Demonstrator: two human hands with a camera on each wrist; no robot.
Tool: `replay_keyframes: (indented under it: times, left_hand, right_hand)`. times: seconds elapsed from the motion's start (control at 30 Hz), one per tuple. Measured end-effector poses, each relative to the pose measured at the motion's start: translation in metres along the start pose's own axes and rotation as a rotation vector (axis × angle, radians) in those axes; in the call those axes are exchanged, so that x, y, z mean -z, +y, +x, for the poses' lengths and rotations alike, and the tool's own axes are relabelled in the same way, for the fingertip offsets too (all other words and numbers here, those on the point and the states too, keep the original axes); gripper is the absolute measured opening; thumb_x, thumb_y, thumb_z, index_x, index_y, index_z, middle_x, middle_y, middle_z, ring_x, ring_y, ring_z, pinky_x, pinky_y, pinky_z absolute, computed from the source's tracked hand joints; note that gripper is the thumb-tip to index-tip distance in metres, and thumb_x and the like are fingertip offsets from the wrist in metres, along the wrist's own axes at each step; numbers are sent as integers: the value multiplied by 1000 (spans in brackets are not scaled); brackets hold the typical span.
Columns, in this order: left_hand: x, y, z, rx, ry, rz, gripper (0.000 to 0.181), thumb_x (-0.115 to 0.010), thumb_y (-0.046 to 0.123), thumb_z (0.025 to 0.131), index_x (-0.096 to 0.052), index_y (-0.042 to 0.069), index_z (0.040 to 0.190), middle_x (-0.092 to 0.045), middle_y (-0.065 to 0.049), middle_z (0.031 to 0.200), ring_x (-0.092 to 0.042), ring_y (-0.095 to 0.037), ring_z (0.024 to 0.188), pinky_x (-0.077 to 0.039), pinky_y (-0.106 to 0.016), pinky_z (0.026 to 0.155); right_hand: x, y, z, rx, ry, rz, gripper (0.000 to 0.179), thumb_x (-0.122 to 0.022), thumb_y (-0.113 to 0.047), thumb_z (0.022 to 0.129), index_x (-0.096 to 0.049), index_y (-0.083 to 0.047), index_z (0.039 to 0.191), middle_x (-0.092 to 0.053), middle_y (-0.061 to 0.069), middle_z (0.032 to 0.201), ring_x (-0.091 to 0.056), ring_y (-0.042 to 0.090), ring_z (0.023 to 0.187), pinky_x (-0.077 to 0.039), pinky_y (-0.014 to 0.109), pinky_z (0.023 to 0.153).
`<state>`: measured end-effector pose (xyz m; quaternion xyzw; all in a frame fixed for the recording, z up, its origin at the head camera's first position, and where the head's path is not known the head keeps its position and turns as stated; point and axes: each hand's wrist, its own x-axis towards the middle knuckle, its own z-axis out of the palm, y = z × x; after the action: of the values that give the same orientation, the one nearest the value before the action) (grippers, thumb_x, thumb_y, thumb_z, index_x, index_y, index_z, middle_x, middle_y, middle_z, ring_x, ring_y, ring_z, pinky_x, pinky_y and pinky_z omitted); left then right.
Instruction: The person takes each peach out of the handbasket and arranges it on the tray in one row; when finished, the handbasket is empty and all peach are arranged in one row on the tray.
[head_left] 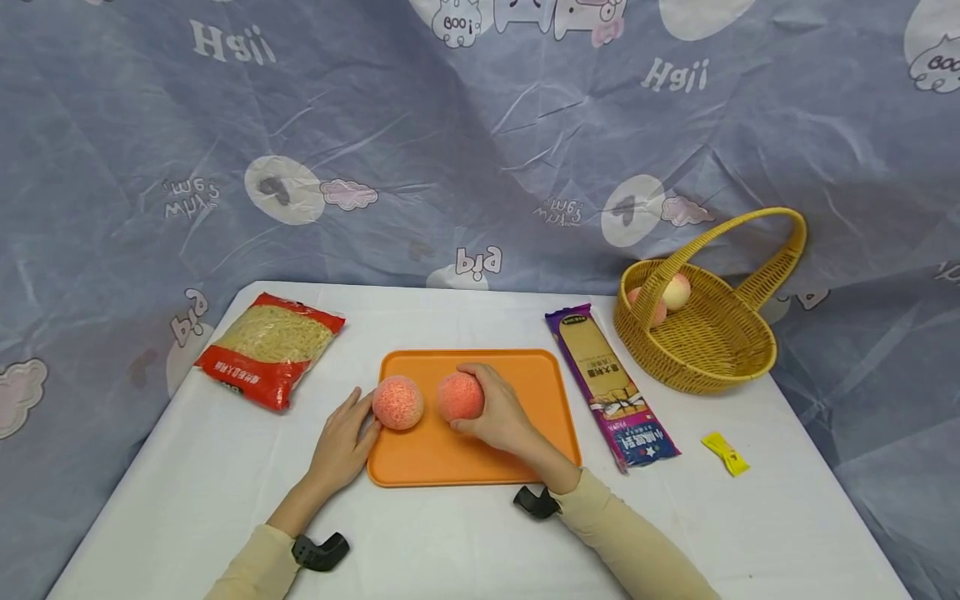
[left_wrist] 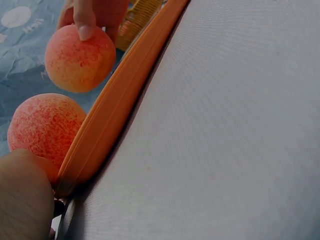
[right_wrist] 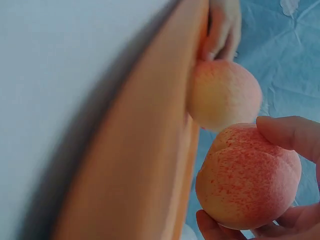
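Your right hand [head_left: 495, 408] holds the right peach [head_left: 461, 396], thumb on the near side and fingers round the far side. That peach is over the middle of the orange tray [head_left: 536, 387]; the left wrist view shows backdrop between it and the tray's rim, so it sits raised. Your left hand [head_left: 343, 448] lies at the tray's left edge, fingers loosely extended, their tips against the left peach [head_left: 398, 403]. The left peach is at the left side of the tray, near the other peach but apart from it (both pink over pale yellow).

To the far left, a red-ended pasta bag [head_left: 270, 348] lies slantwise on the white table [head_left: 442, 537]. Right of the tray, a long purple noodle packet [head_left: 611, 385] runs from far to near. Beyond it, at the far right corner, you have a yellow wicker basket [head_left: 693, 379] with two more peaches at its left side. A small yellow packet [head_left: 725, 454] lies nearer than the basket, to the right. A printed grey-blue backdrop [head_left: 420, 167] hangs behind the table's far edge.
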<state>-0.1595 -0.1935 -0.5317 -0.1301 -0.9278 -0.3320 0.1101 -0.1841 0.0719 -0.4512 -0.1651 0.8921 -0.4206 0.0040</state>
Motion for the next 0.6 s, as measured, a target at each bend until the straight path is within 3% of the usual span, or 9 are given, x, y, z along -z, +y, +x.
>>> replay_keyframes:
  times: [0.2,0.6]
  left_hand:
    - [0,0,0,-1,-1,-1,51,-57,19,97,-47,-1,142,-51,-20,144,-35,-42,142,-29,-62,111]
    - [-1,0,0,-17,22,4,50,-58,18,96,-48,-2,141,-52,-21,142,-37,-43,140,-30,-63,110]
  right_hand:
    - [-13,4,1,31,-28,-9,76,-88,-11,66,-52,-11,133,-57,9,133,-56,31,120,-48,52,100]
    - [-20,7,7,27,-27,-15,77,-87,-12,67,-51,-11,135,-56,11,134,-56,33,121,-47,53,101]
